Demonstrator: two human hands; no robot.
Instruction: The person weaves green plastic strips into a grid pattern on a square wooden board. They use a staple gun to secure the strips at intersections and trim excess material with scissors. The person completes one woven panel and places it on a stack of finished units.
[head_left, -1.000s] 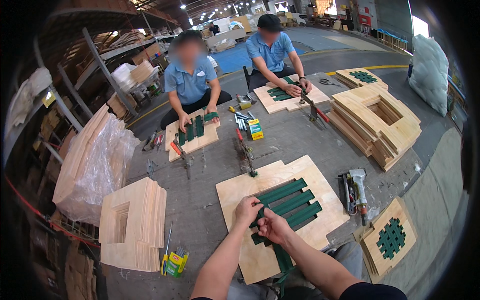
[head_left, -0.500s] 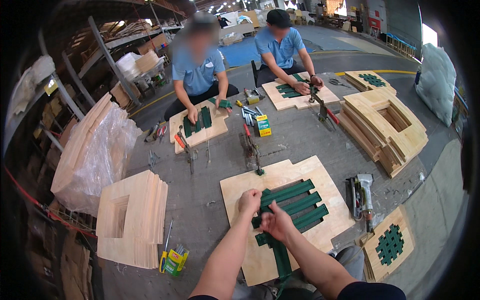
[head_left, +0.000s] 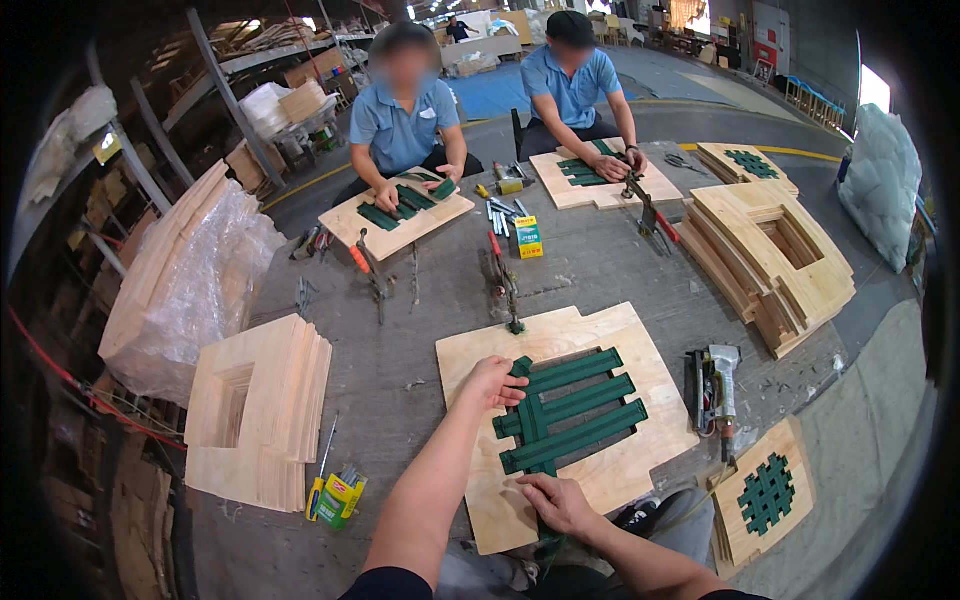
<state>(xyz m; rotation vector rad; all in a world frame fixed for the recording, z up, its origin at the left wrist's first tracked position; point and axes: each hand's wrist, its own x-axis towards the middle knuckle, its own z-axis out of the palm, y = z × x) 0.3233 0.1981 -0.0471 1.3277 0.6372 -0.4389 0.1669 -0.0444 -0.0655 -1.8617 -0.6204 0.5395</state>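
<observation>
Before me lies a notched plywood panel point(head_left: 610, 500) with a rectangular opening. Several green webbing straps point(head_left: 585, 435) span the opening from side to side. One more green strap point(head_left: 537, 422) runs lengthwise through them near the left side. My left hand point(head_left: 490, 383) is at the far left corner of the opening, its fingers closed at the far end of the lengthwise strap. My right hand point(head_left: 562, 503) is by the near edge of the panel, its fingers closed around the strap's near part. That strap's tail hangs over the panel's near edge, partly hidden by my right hand.
A staple gun point(head_left: 716, 390) lies right of the panel. Plywood frames are stacked at left point(head_left: 290, 420) and right point(head_left: 790, 250). A screwdriver point(head_left: 318, 490) and a staple box point(head_left: 342, 497) lie at left. Toggle clamps point(head_left: 510, 290) stand on the table point(head_left: 400, 400). Two co-workers sit opposite, handling similar panels.
My right hand has moved from the middle of the straps down to the panel's near edge. The lengthwise strap now lies straighter. The left co-worker's panel has turned.
</observation>
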